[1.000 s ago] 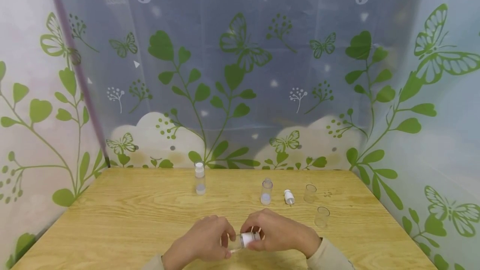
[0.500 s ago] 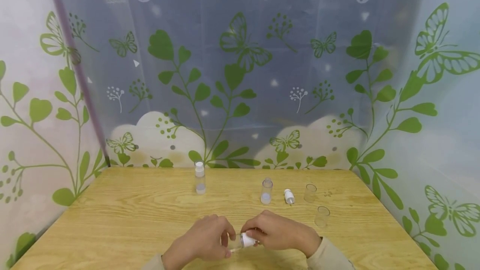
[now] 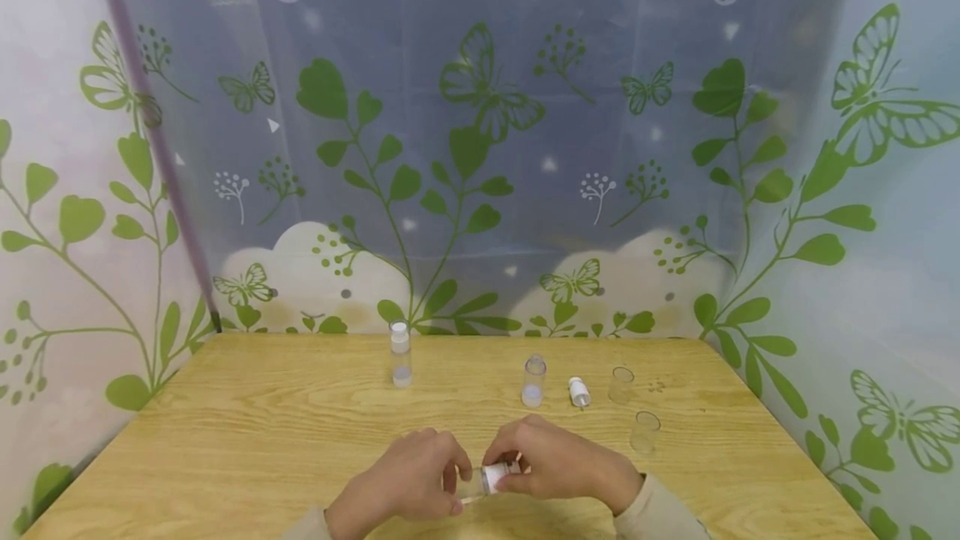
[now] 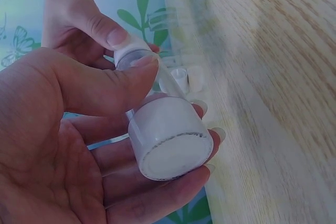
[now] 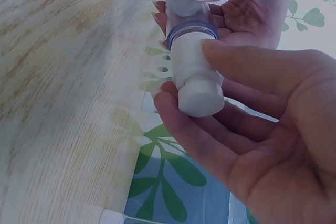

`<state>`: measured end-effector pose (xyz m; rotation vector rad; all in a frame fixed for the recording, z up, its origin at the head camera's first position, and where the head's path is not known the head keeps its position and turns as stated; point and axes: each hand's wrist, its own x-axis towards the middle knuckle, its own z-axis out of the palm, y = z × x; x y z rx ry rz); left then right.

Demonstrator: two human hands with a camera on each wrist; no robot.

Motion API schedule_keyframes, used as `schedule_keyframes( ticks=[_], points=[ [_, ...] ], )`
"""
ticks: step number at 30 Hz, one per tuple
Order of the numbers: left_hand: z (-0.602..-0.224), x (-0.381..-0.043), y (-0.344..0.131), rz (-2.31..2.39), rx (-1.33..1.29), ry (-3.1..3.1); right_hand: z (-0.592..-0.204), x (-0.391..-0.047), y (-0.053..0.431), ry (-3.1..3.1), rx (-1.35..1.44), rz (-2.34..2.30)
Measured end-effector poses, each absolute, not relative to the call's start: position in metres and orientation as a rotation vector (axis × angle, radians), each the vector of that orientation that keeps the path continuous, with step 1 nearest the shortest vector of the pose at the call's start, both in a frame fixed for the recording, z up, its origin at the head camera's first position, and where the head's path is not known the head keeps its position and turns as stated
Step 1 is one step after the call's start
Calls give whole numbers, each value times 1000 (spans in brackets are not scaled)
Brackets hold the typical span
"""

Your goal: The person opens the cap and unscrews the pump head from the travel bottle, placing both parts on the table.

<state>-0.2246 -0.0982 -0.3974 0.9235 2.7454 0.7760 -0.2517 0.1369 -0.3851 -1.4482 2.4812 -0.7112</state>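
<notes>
Low in the head view, my left hand point(image 3: 411, 473) holds a small clear bottle point(image 3: 470, 487), which lies tilted nearly sideways above the table. Its white base point(image 4: 170, 140) faces the left wrist camera, with thumb and fingers around the bottle. My right hand point(image 3: 558, 463) pinches the white pump top point(image 5: 195, 66) at the bottle's other end between thumb and fingers. In the right wrist view, the pump top sits against the bottle's clear rim point(image 5: 191, 31). Whether its thread is fully seated cannot be told.
On the wooden table point(image 3: 285, 423), a bottle with a white top point(image 3: 401, 357) stands at the back. Further right are a bottle without a pump top point(image 3: 533, 383), a loose white pump top point(image 3: 579, 392), and two clear caps, one farther back point(image 3: 621, 387) and one nearer point(image 3: 645, 433).
My right thumb and fingers turned over the pump top half a second ago and have now swung back to about their earlier grip. The left hand and bottle stay nearly still.
</notes>
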Motion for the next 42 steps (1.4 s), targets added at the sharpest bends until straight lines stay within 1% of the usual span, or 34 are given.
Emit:
schedule_keyframes(
  ticks=[12,21,28,36,42],
  points=[
    [-396,-224,-98,767,915,2754,-384,-252,136,2503,-1349,-726],
    [-396,-225,-99,780,919,2748,-386,-252,138,2456,-1425,-757],
    [-397,-225,-99,783,916,2749,-386,-253,139,2400,-1354,-748],
    [-397,-225,-99,784,918,2747,-388,-253,138,2429,-1407,-729],
    [-398,-226,-98,771,918,2757,-387,-253,137,2468,-1375,-726]
  ],
)
